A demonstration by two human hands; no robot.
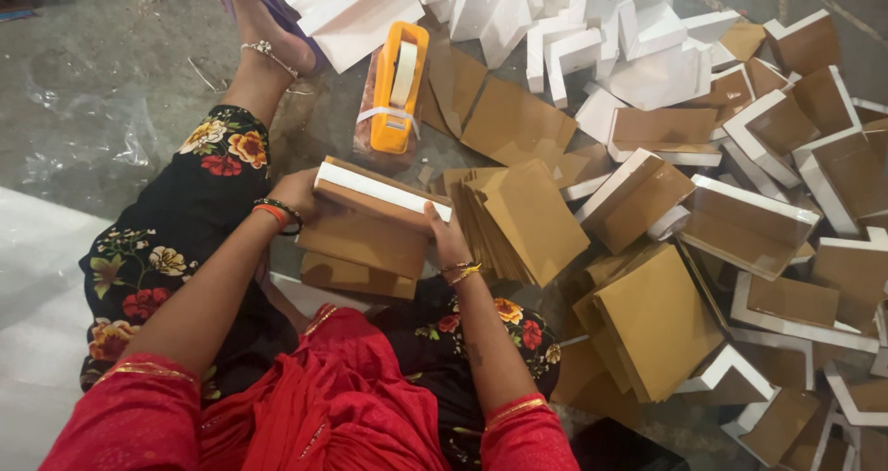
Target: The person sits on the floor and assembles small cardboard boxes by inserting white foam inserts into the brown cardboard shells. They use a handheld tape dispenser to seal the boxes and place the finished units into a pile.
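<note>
Flat brown cardboard box with a white foam edge strip [375,203], held at both ends above the lap. Stack of flat brown cardboard sheets [523,219], leaning just right of it. Heap of brown cardboard boxes with white foam edging [768,221], spread over the floor at right. No labels, signs or screens visible.

Brown cardboard sheets [523,214], white foam pieces [647,73], an orange tape dispenser [398,87], red sleeves [129,415], black flowered trousers [180,221].

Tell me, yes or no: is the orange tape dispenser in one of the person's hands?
No, the orange tape dispenser lies on the floor beyond both hands, which grip a cardboard-wrapped foam piece.
</note>
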